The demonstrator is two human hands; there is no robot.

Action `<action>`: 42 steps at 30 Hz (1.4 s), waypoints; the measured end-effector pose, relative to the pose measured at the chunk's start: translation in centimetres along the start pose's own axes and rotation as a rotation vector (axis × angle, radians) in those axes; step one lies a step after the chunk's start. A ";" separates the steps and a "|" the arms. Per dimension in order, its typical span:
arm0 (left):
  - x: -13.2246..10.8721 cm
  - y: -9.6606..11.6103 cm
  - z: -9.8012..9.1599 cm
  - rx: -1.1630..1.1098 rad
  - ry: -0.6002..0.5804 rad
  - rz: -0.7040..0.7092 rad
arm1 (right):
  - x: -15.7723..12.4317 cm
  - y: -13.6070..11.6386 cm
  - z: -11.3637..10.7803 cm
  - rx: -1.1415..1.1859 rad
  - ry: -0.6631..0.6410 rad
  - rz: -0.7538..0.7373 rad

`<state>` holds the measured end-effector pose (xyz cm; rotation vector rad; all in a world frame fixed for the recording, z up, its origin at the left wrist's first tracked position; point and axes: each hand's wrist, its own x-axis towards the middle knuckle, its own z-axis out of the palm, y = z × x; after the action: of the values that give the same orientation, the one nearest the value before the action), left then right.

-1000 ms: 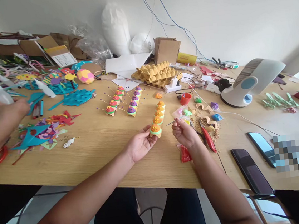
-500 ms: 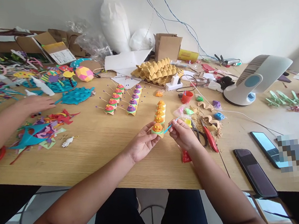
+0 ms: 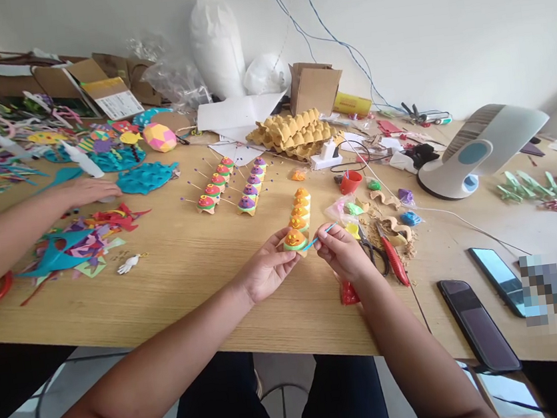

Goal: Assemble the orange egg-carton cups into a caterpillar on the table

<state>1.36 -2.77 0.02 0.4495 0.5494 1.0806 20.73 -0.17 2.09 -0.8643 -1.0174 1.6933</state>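
Note:
My left hand (image 3: 271,267) grips the near end of an egg-carton caterpillar (image 3: 300,213), a row of cups topped with orange clay over green and white bands. A small face shows on its front cup. Between the thumb and fingers of my right hand (image 3: 339,249) is a thin blue modelling tool (image 3: 319,236), whose tip points at the side of that front cup; whether it touches cannot be made out. Beyond stand a red-and-green caterpillar (image 3: 215,186) and a purple-topped one (image 3: 254,186), both with pin-like legs sticking out.
Scissors (image 3: 378,254), a red cutter (image 3: 393,256) and clay lumps lie beside my right hand. Two phones (image 3: 479,324) are farther right, near a white fan (image 3: 477,149). A co-worker's hand (image 3: 88,190) reaches over paper scraps (image 3: 82,248) at left. Egg cartons (image 3: 295,133) are stacked behind.
The co-worker's hand at left has moved slightly right. My two hands keep nearly the same place, and the blue tool's angle has shifted slightly.

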 end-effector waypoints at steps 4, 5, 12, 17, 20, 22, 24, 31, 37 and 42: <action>0.0 0.1 0.1 0.002 0.014 0.008 | 0.1 0.1 -0.1 -0.054 -0.018 -0.024; 0.0 0.1 0.2 -0.003 0.025 0.011 | 0.1 0.1 -0.1 -0.067 -0.026 -0.032; 0.0 0.2 0.2 -0.011 0.041 -0.006 | 0.0 0.2 0.1 -0.215 -0.033 -0.143; 0.1 0.1 0.1 -0.014 0.047 0.003 | -0.3 -0.1 0.3 -0.290 -0.008 -0.207; 0.2 0.1 0.0 -0.022 0.050 0.011 | -0.6 -0.7 0.3 -0.342 -0.001 -0.233; 0.1 0.0 0.0 -0.034 0.053 0.013 | -0.7 -1.0 0.3 -0.394 -0.014 -0.247; 0.1 0.0 0.1 -0.042 0.054 0.019 | -0.8 -1.1 0.2 -0.452 -0.025 -0.247; -0.1 0.1 0.0 -0.026 0.032 0.028 | -0.9 -1.2 0.1 -0.583 -0.021 -0.216; -0.1 0.0 0.4 -0.021 0.043 0.029 | -1.0 -1.1 0.3 -0.477 -0.026 -0.219; -0.1 -0.2 0.5 -0.009 0.010 0.036 | -0.1 0.5 0.0 -0.270 -0.005 -0.185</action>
<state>1.81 -2.96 0.33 0.4477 0.5470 1.1196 20.62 -0.35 1.62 -0.9068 -1.3087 1.4245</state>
